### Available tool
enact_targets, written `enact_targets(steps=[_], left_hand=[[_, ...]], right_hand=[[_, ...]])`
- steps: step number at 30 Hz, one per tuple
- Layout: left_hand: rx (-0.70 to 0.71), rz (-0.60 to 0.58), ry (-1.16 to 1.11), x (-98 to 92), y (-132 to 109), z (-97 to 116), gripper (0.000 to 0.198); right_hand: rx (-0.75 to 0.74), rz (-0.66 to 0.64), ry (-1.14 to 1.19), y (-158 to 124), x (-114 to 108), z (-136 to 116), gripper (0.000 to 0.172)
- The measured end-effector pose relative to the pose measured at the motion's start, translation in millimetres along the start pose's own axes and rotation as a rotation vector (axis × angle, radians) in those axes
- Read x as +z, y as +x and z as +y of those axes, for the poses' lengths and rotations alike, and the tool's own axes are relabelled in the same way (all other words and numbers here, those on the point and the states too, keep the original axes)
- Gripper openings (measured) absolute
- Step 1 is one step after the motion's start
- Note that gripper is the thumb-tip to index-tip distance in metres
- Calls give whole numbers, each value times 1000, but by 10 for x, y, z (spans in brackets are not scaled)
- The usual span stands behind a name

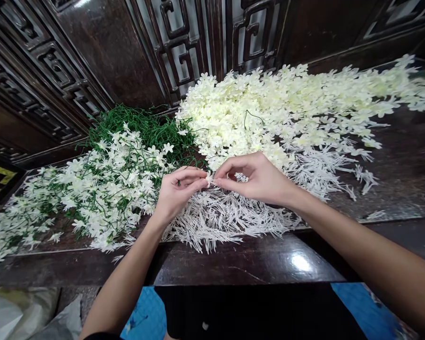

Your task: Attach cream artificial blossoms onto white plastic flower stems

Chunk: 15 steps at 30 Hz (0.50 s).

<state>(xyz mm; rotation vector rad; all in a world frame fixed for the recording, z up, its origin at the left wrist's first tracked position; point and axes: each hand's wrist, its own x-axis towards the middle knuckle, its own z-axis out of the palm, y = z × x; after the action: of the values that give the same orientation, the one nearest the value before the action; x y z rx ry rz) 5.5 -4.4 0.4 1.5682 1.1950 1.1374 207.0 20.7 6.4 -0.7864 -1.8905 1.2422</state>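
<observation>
My left hand (pixel 179 191) is closed, its thumb and forefinger pinching a small white artificial flower (pixel 209 179). A bit of green stem shows by its fingers. From the other side, my right hand (pixel 258 179) pinches at the same flower with thumb and forefinger; fine white strands may be between them, too small to make out. Beneath both hands lies a heap of white spiky plastic stamens (pixel 230 212). On the left is a pile of white flowers on green stems (pixel 116 184). Behind them sits a tangle of bare green stems (pixel 145 130).
Loose cream-white petal blossoms (pixel 255 104) are heaped along the back right of the dark wooden bench (pixel 248 264). A carved wooden backrest (pixel 102 52) rises behind. Pale bags (pixel 17 311) lie at lower left, and a blue surface (pixel 145 311) shows below.
</observation>
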Motion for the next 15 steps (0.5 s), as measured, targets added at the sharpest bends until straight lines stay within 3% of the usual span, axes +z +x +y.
enact_targets(steps=[15], left_hand=[[20,-54,-32,13,7,20,15]], right_hand=[[-83,71,15,-1,30,16,7]])
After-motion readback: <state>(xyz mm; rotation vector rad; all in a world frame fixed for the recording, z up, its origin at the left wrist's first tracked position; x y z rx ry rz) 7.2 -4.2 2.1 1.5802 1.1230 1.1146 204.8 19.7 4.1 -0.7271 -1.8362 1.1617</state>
